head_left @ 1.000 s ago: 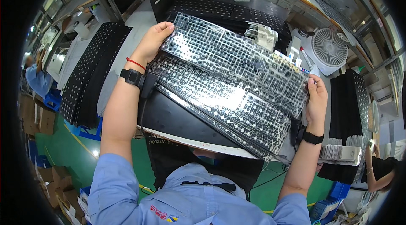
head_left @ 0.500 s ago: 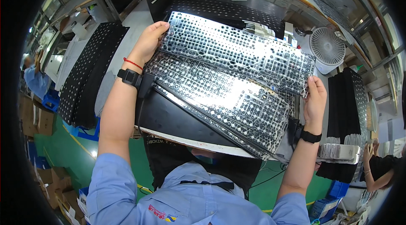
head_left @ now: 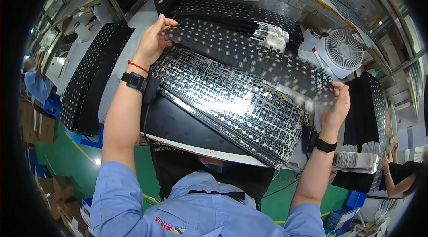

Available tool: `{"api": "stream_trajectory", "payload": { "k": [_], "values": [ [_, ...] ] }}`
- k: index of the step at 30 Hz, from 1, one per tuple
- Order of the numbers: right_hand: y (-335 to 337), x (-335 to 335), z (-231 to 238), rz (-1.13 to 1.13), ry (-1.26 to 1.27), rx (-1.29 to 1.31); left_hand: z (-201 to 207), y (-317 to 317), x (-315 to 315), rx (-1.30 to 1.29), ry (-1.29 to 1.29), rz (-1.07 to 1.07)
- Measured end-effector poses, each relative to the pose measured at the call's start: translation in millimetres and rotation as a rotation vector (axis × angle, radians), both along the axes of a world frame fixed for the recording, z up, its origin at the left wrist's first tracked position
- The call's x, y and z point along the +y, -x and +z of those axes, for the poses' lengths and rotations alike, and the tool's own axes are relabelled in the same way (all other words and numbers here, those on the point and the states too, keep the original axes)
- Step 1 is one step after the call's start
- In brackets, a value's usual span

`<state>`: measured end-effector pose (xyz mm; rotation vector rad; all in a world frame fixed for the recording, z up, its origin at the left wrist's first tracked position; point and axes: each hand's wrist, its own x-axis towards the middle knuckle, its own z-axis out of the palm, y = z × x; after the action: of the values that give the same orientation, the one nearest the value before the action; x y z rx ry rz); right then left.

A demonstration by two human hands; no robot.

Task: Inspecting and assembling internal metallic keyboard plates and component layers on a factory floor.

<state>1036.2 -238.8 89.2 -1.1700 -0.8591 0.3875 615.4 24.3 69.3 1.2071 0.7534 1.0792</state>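
Observation:
My left hand pinches the far-left end of a long, thin keyboard membrane sheet. At the other end, my right hand grips the same sheet. Its face looks black with pale dots, and motion blurs it. Below it lies a shiny, clear keyboard membrane sheet covered in rings and fine tracks, slanting across a black work plate. The held sheet hangs over its far edge; I cannot tell whether they touch. Black clamp-like blocks sit at the plate's sides.
Stacked black dotted sheets lie behind, at left and at right. A bundle of pale tabs rests on the back stack. A white fan stands back right. Another person's arm shows at far right.
The held sheet has gone from a bright, shiny look to a dark, dotted, blurred one. My left hand has shifted slightly up and left, my right slightly to the right.

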Motion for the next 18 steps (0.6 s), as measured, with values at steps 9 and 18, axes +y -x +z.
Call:
{"api": "stream_trajectory", "payload": {
  "k": [9,18],
  "values": [
    [-9,5,-12,0.031,0.055,-0.13,-3,-2,3,0.314,-0.113,-0.005],
    [1,1,-2,0.108,0.089,-0.03,-20,13,25,0.008,0.026,0.02]
  ]
}}
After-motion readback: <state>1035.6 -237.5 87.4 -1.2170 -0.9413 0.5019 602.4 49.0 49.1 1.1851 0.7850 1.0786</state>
